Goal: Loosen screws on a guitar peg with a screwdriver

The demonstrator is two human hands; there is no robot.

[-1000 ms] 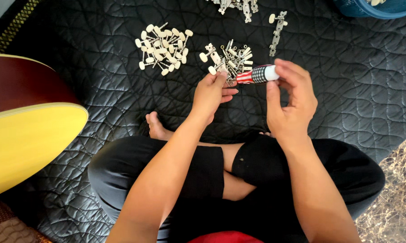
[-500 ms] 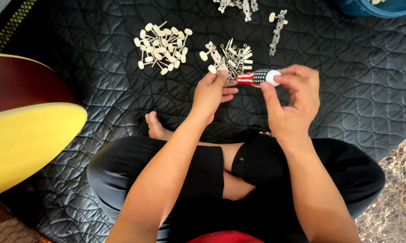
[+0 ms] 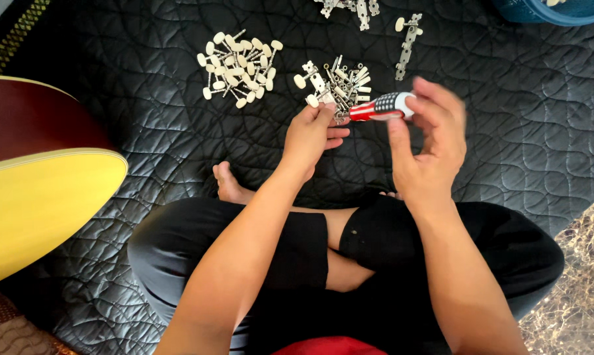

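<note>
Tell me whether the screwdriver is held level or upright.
Level: the screwdriver lies sideways between the right hand and left hand, its tip toward the left hand.

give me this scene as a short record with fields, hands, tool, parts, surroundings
left hand: left hand pinches a small part, too small to identify, at the screwdriver tip
right hand: right hand holds the screwdriver handle, fingers blurred
tool: screwdriver, red, black and white handle
parts: pile of white-knobbed pegs; mixed metal parts pile; metal strip
surface: black quilted mat
surroundings: yellow-edged guitar body at left; blue tub top right
posture: seated cross-legged
</note>
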